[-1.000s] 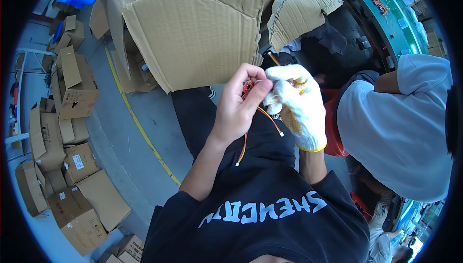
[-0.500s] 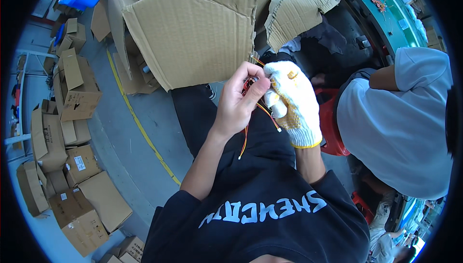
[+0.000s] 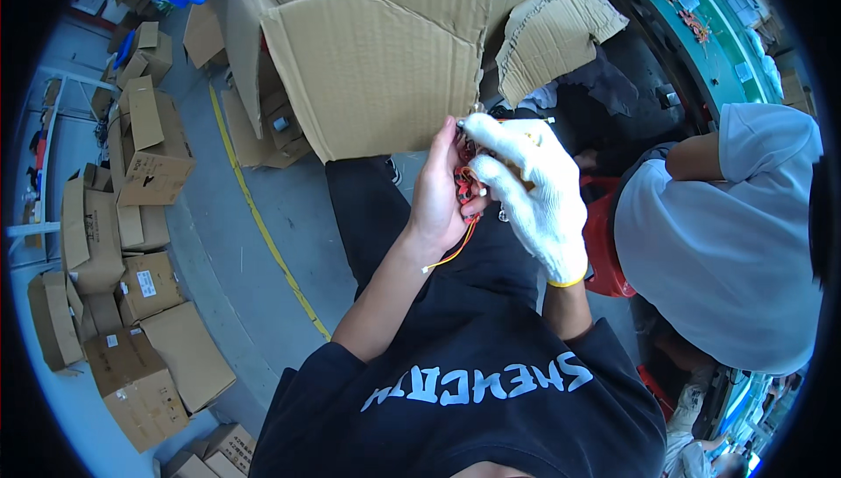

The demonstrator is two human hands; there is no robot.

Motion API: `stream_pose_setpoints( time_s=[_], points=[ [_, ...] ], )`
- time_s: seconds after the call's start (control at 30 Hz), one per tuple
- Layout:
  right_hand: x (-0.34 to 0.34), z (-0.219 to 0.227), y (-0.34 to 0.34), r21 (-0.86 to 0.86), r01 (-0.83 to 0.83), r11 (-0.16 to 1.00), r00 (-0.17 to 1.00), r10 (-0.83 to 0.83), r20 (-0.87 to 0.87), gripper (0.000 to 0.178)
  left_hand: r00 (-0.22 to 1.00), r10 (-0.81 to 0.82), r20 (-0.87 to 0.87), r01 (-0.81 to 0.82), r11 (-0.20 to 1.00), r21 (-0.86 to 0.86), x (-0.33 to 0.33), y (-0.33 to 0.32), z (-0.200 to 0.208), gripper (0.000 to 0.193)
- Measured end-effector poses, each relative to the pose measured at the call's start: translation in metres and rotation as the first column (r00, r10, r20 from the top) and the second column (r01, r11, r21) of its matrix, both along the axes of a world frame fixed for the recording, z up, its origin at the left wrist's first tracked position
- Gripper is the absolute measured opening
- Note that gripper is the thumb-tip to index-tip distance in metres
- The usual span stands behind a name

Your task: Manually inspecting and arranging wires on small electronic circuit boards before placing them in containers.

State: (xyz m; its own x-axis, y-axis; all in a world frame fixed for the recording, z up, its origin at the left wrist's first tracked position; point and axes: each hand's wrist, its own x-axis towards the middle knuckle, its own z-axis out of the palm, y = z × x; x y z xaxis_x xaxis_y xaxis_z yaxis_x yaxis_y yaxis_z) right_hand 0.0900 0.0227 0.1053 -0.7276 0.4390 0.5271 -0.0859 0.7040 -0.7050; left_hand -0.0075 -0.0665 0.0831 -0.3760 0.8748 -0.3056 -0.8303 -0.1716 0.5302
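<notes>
The red-and-black bundle of small parts [image 3: 464, 187] lies with its long axis running roughly up and down the view. From its lower end, a thin red-and-yellow wire [image 3: 462, 248] points down-left to a small white plug [image 3: 427, 269]. The bare left hand [image 3: 435, 200] is clamped on the bundle, which sits between palm and curled fingertips. The white-gloved right hand [image 3: 532, 182] has its fingertips against the bundle's right side; whether they pinch cannot be told.

The wired part [image 3: 464, 185] lies in the left hand [image 3: 435, 202], carton [image 3: 385, 66] ahead, boxes [image 3: 144, 399] left, co-worker [image 3: 710, 241] and workbench [image 3: 725, 75] right.
</notes>
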Motion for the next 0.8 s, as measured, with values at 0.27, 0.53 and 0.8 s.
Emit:
stream_pose_setpoints(
  time_s=[0.27,0.53,0.8],
  points=[
    [-0.01,0.028,0.003,0.118,0.166,0.979,0.971,-0.183,0.154,0.031,0.992,-0.071,-0.105,0.077,0.995,0.058,-0.005,-0.001,0.003,0.031],
    [-0.001,0.033,0.001,0.439,0.219,0.872,0.94,-0.309,0.146,0.047,0.615,-0.314,-0.723,0.251,0.947,-0.198,-0.025,-0.019,0.039,0.021],
    [-0.005,0.059,-0.002,0.315,0.006,0.949,0.882,-0.154,0.445,0.083,0.764,-0.515,-0.388,0.458,0.857,-0.234,-0.035,-0.034,0.053,0.024]
  ],
)
